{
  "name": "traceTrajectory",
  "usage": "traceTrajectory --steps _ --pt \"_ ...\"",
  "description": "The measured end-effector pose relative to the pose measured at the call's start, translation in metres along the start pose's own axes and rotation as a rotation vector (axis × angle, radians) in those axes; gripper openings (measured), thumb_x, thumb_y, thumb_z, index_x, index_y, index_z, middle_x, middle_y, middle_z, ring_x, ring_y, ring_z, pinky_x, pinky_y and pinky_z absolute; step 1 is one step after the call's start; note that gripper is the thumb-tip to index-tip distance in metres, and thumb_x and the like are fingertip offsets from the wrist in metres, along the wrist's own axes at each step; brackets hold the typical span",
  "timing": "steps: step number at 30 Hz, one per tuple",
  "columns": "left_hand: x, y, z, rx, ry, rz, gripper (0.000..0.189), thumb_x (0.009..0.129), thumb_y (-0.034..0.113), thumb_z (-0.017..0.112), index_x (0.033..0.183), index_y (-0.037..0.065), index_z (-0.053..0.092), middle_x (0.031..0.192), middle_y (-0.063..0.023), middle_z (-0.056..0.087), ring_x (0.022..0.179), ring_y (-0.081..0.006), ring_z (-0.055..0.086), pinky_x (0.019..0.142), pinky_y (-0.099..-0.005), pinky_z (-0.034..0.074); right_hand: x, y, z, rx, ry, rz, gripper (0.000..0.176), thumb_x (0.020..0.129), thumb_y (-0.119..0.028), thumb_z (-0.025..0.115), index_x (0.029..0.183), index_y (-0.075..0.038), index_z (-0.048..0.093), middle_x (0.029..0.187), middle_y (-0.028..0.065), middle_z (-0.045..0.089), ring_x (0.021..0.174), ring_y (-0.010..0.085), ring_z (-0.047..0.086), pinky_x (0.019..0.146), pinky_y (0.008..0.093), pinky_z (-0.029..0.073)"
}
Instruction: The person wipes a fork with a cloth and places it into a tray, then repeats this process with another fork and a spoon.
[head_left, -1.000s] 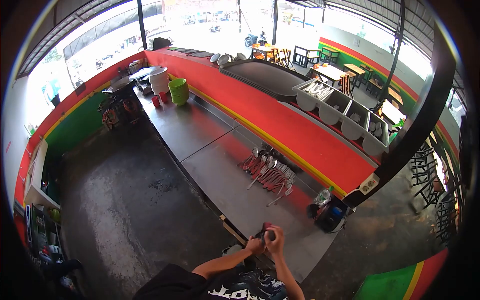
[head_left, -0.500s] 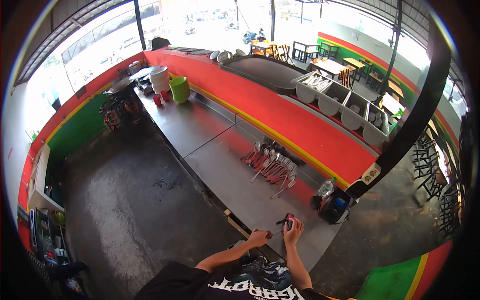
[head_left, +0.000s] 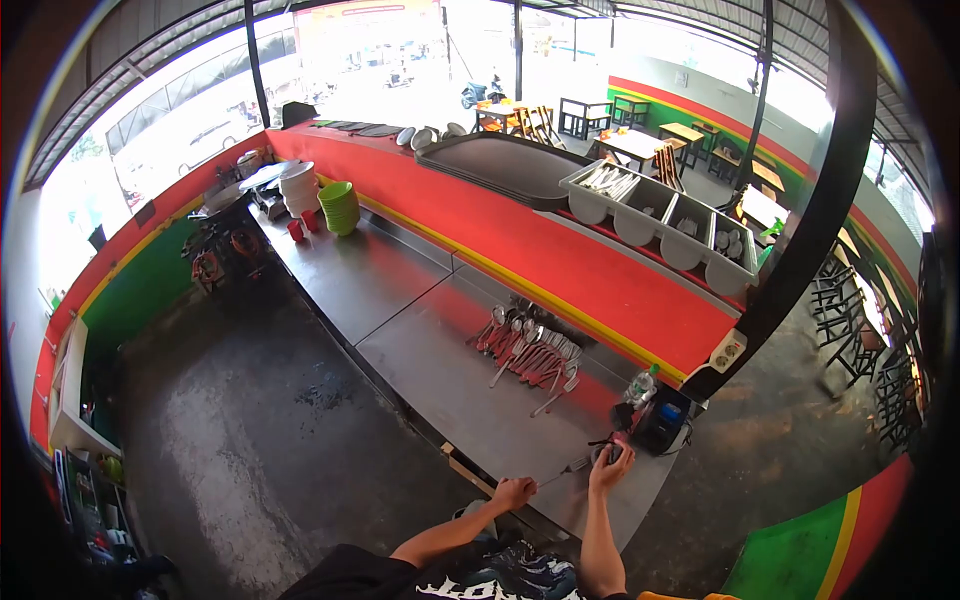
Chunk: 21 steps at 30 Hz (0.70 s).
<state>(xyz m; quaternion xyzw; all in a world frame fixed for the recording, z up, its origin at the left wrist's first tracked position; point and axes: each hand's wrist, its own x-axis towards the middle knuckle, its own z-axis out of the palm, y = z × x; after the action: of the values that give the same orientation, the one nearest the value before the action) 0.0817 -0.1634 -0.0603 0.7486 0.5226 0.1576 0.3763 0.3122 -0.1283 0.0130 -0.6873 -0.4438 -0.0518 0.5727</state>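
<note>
My left hand is closed near the front edge of the steel counter. A thin metal fork sticks out of it toward the right, its head over the counter. My right hand is closed around a small dark object with a red part; its kind is hard to make out. The hands are apart, with the fork's head just left of the right hand. Farther along the counter lies a row of spoons and forks, several of them, side by side.
Beyond my right hand stand a black device and a clear bottle. Stacked green bowls and red cups sit at the far left. A cutlery holder and a dark tray rest on the red ledge.
My right hand has moved right and forward, away from my left hand, with the dark object. More of the fork now shows between the hands. The camera view has shifted slightly.
</note>
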Motion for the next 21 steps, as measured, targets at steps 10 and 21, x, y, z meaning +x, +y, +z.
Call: traceTrajectory --steps 10,21 --pt "0.005 -0.013 0.012 0.363 -0.076 0.029 0.027 0.088 0.032 0.054 0.098 0.01 0.067 0.085 -0.0139 0.072 0.085 -0.0326 0.07 0.086 -0.0488 0.045 -0.087 -0.069 -0.022 0.158 -0.643 -0.29 0.019 0.088 -0.017 0.065 0.105 -0.009 0.065 0.109 0.0121 0.064 0.106 0.0337 0.058 0.094 0.0438 0.043" --pt "-0.002 0.001 0.012 0.184 0.147 0.001 0.026 0.093 0.029 0.053 0.106 0.013 0.068 0.087 -0.0157 0.072 0.086 -0.0343 0.07 0.086 -0.0507 0.045 -0.089 -0.035 -0.008 0.109 -0.642 -0.327 0.024 0.087 -0.021 0.065 0.109 -0.011 0.064 0.113 0.0074 0.065 0.108 0.0287 0.059 0.092 0.0424 0.043"
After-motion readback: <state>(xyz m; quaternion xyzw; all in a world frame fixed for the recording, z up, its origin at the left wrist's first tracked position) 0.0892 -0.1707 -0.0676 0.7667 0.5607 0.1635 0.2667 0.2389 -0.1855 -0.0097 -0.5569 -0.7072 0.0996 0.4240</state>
